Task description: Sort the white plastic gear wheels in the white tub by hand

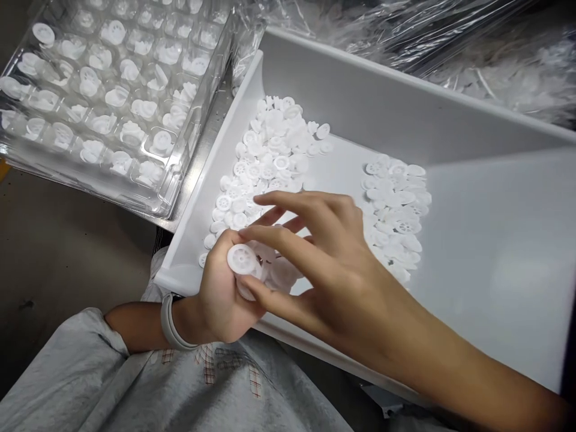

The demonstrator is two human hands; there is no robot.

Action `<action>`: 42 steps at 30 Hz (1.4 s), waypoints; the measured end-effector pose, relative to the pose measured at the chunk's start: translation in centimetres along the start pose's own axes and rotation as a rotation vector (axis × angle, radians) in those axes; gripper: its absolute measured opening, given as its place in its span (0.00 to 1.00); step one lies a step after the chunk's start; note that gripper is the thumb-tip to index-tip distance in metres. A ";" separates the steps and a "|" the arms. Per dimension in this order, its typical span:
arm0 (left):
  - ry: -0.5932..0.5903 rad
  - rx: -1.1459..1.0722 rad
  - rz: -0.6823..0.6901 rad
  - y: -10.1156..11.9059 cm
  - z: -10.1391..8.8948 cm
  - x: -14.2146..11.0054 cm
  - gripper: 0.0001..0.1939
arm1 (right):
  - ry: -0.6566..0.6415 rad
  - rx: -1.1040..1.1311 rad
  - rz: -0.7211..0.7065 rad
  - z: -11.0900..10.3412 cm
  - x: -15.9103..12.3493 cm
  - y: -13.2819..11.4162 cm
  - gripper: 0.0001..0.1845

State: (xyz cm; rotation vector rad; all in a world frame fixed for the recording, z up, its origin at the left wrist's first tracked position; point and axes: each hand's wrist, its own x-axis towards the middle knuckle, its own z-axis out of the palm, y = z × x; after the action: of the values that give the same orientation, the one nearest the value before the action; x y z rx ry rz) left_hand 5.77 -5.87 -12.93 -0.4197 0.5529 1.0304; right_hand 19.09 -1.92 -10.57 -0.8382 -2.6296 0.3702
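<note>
Cupped near the front wall of the white bin, my left hand [225, 288] holds several small white plastic wheels [283, 273]. My right hand [324, 264] reaches over it, thumb and forefinger at one spoked white wheel [243, 259] that lies on top. Its other fingers stretch out above the palm and partly cover the handful. Inside the bin, a loose pile of white wheels [270, 150] lies along the left side. A second pile of white wheels [396, 204] sits further right, partly behind my right hand.
A clear plastic tray [168, 192] with many pockets, white pieces in them, stands on a metal surface at the left. The white bin [360, 66] has high walls at the back and left. Clear plastic bags [382, 30] are heaped behind it.
</note>
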 end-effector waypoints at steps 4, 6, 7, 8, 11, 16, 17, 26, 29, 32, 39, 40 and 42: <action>0.066 -0.021 0.045 0.1 0.3 -0.1 0.20 | -0.001 0.028 0.024 0.3 0.7 -0.8 0.09; 0.086 -0.028 0.061 0.1 0.4 -0.2 0.19 | 0.004 0.048 0.028 0.4 0.6 -1.3 0.08; 0.092 -0.032 0.070 0.1 0.5 -0.2 0.18 | 0.015 0.060 0.028 0.4 0.6 -1.4 0.08; 0.099 -0.034 0.076 0.1 0.6 -0.2 0.17 | 0.039 0.067 0.025 0.3 0.7 -1.3 0.08; 0.124 -0.033 0.078 0.0 0.7 -0.2 0.15 | 0.302 -0.088 -0.022 -1.0 2.2 1.0 0.07; 0.123 -0.016 0.076 0.1 0.7 -0.4 0.15 | 0.716 -0.340 0.217 -5.3 8.5 9.0 0.20; 0.117 -0.015 0.080 0.2 0.7 -0.4 0.15 | 0.515 -0.262 0.395 -5.8 9.4 9.8 0.27; 0.118 -0.042 0.098 0.5 0.8 -0.1 0.20 | -0.139 0.189 0.030 -2.9 2.1 3.1 0.12; 0.122 -0.013 0.079 0.2 0.9 -0.1 0.23 | -0.157 0.351 0.116 -2.6 0.8 2.8 0.11; 0.109 0.013 0.073 0.0 1.0 -0.1 0.24 | -0.160 0.485 0.198 -2.4 0.9 3.4 0.12; 0.077 0.101 0.053 -0.2 0.8 -0.2 0.27 | -0.110 0.631 0.281 -2.0 0.7 4.1 0.05; 0.072 0.114 0.050 -0.2 0.8 -0.2 0.27 | -0.112 0.677 0.325 -1.9 0.7 4.2 0.06; 0.056 0.129 0.044 -0.2 0.8 -0.3 0.27 | -0.129 0.770 0.430 -1.7 0.7 4.6 0.09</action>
State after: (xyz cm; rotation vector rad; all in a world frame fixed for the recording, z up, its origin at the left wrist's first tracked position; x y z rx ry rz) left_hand 6.00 -5.73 -12.14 -0.3237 0.6776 1.0212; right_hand 21.55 2.34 -10.42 -1.0891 -2.0833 1.4639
